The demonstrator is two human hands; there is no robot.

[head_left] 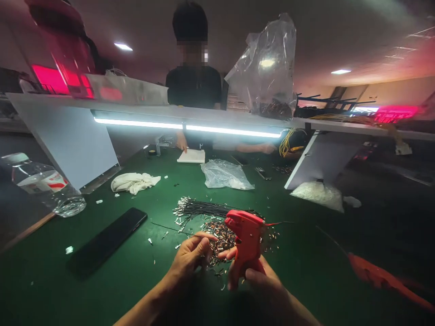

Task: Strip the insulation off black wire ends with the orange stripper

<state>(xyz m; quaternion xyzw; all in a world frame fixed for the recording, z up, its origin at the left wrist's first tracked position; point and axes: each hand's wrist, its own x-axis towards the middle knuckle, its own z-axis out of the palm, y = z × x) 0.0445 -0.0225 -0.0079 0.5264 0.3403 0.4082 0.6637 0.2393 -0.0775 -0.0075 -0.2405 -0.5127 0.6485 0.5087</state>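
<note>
Between the thumb and fingers of my left hand (193, 253) is a thin black wire (170, 227), its far end pointing left. My right hand (263, 276) is wrapped round the handles of a red wire stripper (248, 235), which stands upright with its jaws toward the left. The two hands are close together but apart. Just beyond them lies a bundle of black wires (207, 208) with metal terminals at its left end. Beneath and behind my hands spreads a pile of small cut pieces (220, 240), black and copper-coloured.
A dark phone (108, 240) and a plastic bottle (50, 185) are at left. Ahead lie a white cloth (135, 182) and a clear bag (226, 174). An orange-red tool (384, 276) rests at right. Across the table, below a lit shelf (204, 113), a person (193, 86) touches a white pad (191, 156).
</note>
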